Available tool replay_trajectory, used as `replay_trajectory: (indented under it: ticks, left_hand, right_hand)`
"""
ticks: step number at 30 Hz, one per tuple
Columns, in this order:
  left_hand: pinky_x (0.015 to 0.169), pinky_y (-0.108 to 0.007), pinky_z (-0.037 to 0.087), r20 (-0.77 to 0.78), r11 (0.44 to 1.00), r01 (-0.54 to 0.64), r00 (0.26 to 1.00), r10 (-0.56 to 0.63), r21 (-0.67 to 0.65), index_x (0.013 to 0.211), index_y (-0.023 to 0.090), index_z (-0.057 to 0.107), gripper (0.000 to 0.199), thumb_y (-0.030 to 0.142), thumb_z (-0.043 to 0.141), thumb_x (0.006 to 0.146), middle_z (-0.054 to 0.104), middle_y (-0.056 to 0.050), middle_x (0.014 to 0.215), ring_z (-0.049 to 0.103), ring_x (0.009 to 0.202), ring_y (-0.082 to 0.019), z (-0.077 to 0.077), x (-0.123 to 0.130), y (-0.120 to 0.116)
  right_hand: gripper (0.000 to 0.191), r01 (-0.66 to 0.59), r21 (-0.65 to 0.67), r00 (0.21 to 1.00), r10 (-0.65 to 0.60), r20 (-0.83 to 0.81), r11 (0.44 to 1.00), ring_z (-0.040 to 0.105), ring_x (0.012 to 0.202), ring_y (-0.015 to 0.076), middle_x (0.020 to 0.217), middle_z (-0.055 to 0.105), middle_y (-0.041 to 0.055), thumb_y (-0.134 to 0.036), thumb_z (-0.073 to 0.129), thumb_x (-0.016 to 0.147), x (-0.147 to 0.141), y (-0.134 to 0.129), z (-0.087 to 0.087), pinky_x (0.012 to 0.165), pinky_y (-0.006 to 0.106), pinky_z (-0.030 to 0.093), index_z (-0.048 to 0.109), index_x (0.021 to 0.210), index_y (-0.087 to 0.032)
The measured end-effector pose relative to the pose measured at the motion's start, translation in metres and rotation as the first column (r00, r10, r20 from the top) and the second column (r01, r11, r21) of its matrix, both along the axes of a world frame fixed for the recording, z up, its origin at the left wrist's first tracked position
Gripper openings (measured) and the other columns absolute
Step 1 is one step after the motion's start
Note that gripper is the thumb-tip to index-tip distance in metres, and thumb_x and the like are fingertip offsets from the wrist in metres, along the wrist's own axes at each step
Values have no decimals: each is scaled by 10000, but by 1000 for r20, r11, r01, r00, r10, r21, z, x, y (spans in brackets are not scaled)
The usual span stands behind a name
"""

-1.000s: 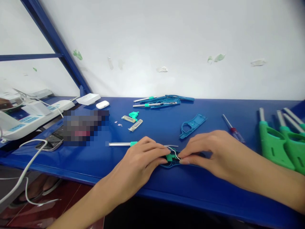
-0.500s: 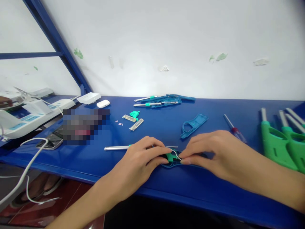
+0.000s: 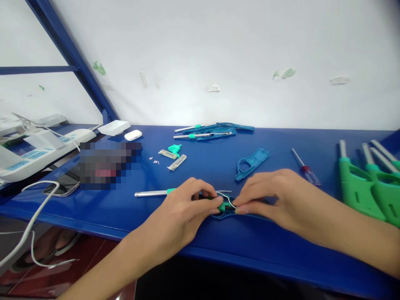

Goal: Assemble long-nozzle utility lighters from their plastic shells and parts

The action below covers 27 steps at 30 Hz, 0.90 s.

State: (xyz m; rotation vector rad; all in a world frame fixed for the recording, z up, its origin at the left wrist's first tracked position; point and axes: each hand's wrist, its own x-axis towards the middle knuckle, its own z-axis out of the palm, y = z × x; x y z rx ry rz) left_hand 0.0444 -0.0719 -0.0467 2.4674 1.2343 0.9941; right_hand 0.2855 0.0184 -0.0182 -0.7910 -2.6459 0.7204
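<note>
A blue lighter half-shell lies on the bench between my hands with its inside up. My left hand pinches a green trigger that sits in the shell. At the shell's right part, my right hand is closed, with thumb and forefinger around the end of a thin white wire. That wire loops over the trigger. Behind my left hand lies a metal lighter tube with a green collar, partly covered by the fingers. The fingertips hide much of the shell's inside.
Another blue half-shell and a screwdriver lie beyond my right hand. Green lighters are at the right. Clear fuel tanks, a loose green trigger and blue lighter parts lie behind. Phone and power strip are left.
My left fingers have shifted slightly on the green trigger, the forefinger now lower over it. My right hand keeps its pinch. The whole view has drifted a little.
</note>
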Motion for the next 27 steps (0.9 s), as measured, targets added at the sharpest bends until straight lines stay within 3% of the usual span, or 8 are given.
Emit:
replay_trajectory:
  ticks: [10,15,19,27]
  left_hand:
    - [889,-263,525,-89,998,-7,996,13,60,1216,165,694,230,137,604,1007,618,-62,1163,577,1017,-137,3,3,-6]
    - [870,-306,522,-126,998,3,992,5,64,1214,150,689,220,160,599,1014,616,-75,1148,573,1021,-166,4,3,-6]
    - [860,-344,519,-179,999,17,984,-9,39,1224,149,678,224,205,594,1025,612,-84,1147,564,1005,-187,5,2,-8]
    - [867,-377,503,-234,999,19,972,-11,31,1210,171,683,212,215,562,1041,614,-79,1153,569,974,-191,6,1,-6]
  right_hand:
    - [56,116,-139,992,-108,61,983,678,800,116,862,758,-111,-331,784,860,-4,1,1,716,235,471,798,849,-384]
    - [12,125,-199,992,-115,58,972,677,757,97,853,762,-125,-355,788,848,-5,3,5,696,216,479,784,837,-356]
    - [92,94,-208,995,-82,65,974,695,821,112,887,766,-124,-423,721,900,0,3,6,756,230,499,788,856,-377]
    - [76,118,-271,993,-113,36,955,667,767,117,866,749,-71,-382,742,856,-2,3,3,701,242,496,778,827,-322]
